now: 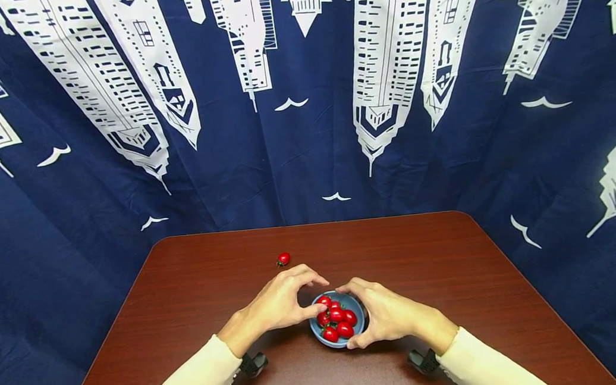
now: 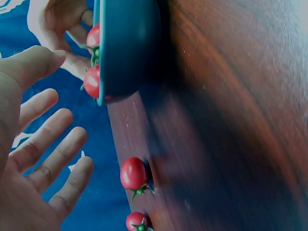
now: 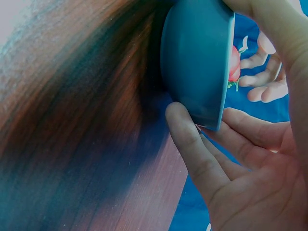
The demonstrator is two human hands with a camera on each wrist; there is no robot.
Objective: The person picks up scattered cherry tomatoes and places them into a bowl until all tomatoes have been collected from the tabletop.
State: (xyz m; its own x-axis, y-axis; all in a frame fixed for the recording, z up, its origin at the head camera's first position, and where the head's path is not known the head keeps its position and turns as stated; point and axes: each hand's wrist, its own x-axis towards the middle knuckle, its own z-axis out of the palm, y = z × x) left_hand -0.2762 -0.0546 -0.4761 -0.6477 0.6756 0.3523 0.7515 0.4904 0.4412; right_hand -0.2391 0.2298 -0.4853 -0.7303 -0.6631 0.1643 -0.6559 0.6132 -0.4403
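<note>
A small blue bowl [image 1: 354, 302] stands on the table with several red cherry tomatoes [image 1: 336, 314] in it. My right hand [image 1: 388, 313] holds the bowl from its right side, thumb at the near rim and fingers around the far side; the right wrist view shows fingertips against its outer wall [image 3: 195, 62]. On the left, my left hand [image 1: 283, 298] is spread, its thumb above the bowl's left rim and its fingers raised and apart. Nothing is between those fingers. Two loose cherry tomatoes, one larger in view [image 2: 134, 173] and one lower [image 2: 138, 221], lie on the table.
The brown wooden table [image 1: 213, 288] has rounded far corners. Only one loose tomato [image 1: 283, 258] shows in the head view, beyond my left hand. A dark blue curtain [image 1: 285, 170] with white building prints hangs behind and beside the table.
</note>
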